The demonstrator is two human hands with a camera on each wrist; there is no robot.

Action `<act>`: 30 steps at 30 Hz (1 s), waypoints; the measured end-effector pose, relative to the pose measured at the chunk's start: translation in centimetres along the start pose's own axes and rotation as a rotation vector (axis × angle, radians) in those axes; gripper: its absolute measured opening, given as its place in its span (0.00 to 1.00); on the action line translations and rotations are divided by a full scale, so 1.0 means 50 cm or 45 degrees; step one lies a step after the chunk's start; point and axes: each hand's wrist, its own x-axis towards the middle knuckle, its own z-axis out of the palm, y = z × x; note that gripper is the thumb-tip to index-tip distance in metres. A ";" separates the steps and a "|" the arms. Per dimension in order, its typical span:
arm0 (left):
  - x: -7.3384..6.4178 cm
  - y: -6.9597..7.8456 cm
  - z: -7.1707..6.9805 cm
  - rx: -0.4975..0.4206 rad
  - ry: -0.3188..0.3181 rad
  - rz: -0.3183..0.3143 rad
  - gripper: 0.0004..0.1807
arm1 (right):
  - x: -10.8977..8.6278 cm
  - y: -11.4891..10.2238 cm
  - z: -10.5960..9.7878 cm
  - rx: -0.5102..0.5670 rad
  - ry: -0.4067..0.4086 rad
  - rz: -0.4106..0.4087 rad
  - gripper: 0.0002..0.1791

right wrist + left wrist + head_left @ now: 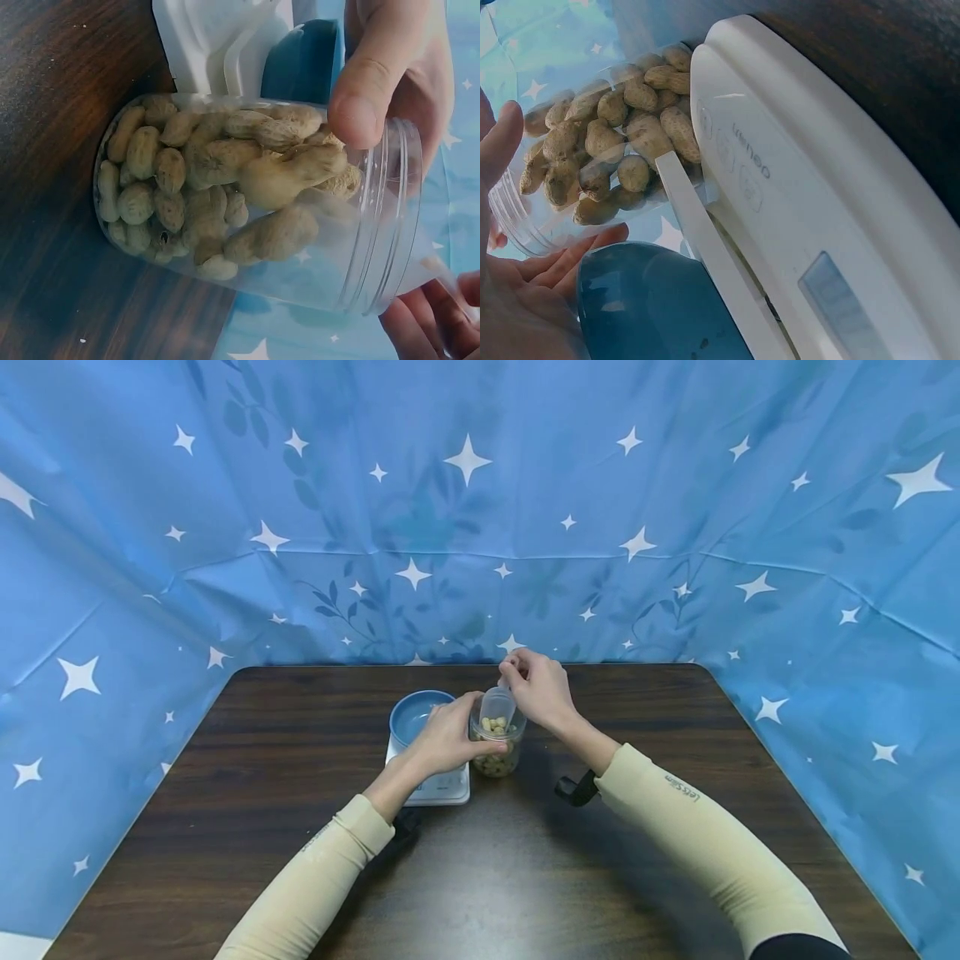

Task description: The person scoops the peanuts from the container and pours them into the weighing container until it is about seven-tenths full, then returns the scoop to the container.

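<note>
A clear plastic jar (497, 765) of unshelled peanuts (210, 165) stands upright on the table, right beside a white kitchen scale (441, 792). My left hand (442, 735) grips the jar near its threaded neck, thumb in front and fingers behind. With its fingertips, my right hand (542, 690) pinches the handle of a translucent scoop (496, 702). The scoop tilts down into the jar's mouth, and peanuts show at its cup. In the right wrist view the right fingers (435, 319) appear at the lower right, beyond the jar's rim. Part of the handle is hidden by the hand.
A blue bowl (404, 724) sits on the scale, left of the jar; its inside is partly covered by the left hand. The scale's display (840, 300) faces the near side. Behind the dark wooden table (262, 735) hangs a blue star-patterned cloth (420, 510).
</note>
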 end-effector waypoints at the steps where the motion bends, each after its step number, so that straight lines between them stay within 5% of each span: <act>1: 0.000 0.000 0.000 -0.002 0.000 0.003 0.51 | -0.001 0.000 -0.001 0.014 0.006 0.020 0.10; 12: 0.000 -0.002 0.000 -0.024 0.011 0.011 0.48 | 0.004 0.006 -0.017 0.189 0.030 0.204 0.12; 23: 0.000 -0.002 -0.004 -0.014 -0.003 0.003 0.52 | -0.008 -0.006 0.000 0.118 -0.055 0.077 0.11; 30: 0.000 0.001 -0.003 -0.019 -0.005 0.001 0.51 | -0.006 0.001 -0.007 0.231 -0.025 0.215 0.12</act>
